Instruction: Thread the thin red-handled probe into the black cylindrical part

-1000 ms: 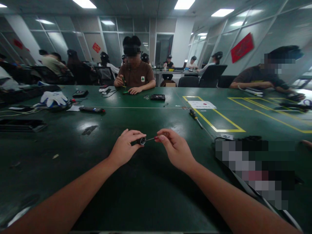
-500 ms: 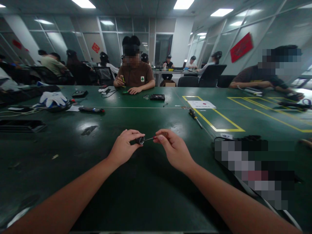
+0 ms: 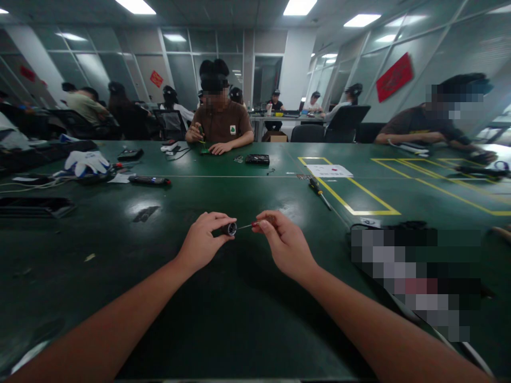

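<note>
My left hand (image 3: 204, 239) is closed around a small dark cylinder (image 3: 230, 229) with a silvery ring at its open end, which faces right. My right hand (image 3: 285, 242) pinches a small screwdriver (image 3: 253, 225) with a reddish handle. Its thin metal shaft points left, and the tip is at the cylinder's open end; whether it touches inside I cannot tell. Most of the handle is hidden by my fingers. Both hands are held above the green table (image 3: 223, 314).
A yellow-black screwdriver (image 3: 319, 192) and a white paper sheet (image 3: 329, 171) lie ahead to the right. White gloves (image 3: 88, 162) and a dark pen-shaped tool (image 3: 149, 181) are at left. A black box (image 3: 257, 159) lies near a person (image 3: 219, 119) seated opposite. Cables lie at right.
My hands and the tools in them hold almost the same position. The whole view has shifted very slightly.
</note>
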`<state>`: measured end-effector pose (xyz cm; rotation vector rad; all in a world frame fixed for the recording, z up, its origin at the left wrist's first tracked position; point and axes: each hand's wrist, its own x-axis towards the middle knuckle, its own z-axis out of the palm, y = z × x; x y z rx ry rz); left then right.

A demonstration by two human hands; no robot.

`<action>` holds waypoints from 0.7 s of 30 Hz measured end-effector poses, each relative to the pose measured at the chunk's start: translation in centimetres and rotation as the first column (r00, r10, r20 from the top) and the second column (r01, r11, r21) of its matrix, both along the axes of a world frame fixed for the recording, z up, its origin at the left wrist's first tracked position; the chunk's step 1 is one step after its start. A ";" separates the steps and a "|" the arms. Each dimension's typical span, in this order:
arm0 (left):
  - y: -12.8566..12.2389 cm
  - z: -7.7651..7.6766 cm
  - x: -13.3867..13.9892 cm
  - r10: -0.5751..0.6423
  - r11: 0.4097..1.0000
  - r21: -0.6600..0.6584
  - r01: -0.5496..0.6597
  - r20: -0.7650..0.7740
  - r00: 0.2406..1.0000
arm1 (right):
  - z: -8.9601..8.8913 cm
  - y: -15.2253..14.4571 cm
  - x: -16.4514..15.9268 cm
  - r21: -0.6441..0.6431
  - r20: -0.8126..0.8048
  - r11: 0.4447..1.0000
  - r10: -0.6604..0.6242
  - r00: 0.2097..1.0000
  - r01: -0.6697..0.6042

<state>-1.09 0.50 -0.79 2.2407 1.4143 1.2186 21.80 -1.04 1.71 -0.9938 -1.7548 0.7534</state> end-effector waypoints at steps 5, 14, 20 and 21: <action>-0.1 0.2 0.0 0.006 1.000 -0.006 -0.006 -0.007 1.000 | 0.2 -0.1 0.2 0.022 -0.020 1.000 -0.013 1.000 0.014; 0.0 -0.1 0.0 -0.017 1.000 -0.010 0.017 -0.015 1.000 | 0.4 -0.4 0.3 0.064 -0.021 0.998 0.000 1.000 0.001; -0.1 0.0 0.1 -0.014 1.000 -0.022 0.013 -0.039 0.999 | 0.6 -0.6 0.3 0.121 0.044 0.992 -0.028 0.999 0.022; -0.1 0.0 0.1 -0.013 1.000 -0.027 0.012 -0.038 0.999 | 0.6 -0.6 0.3 0.129 0.046 0.991 -0.031 0.998 0.025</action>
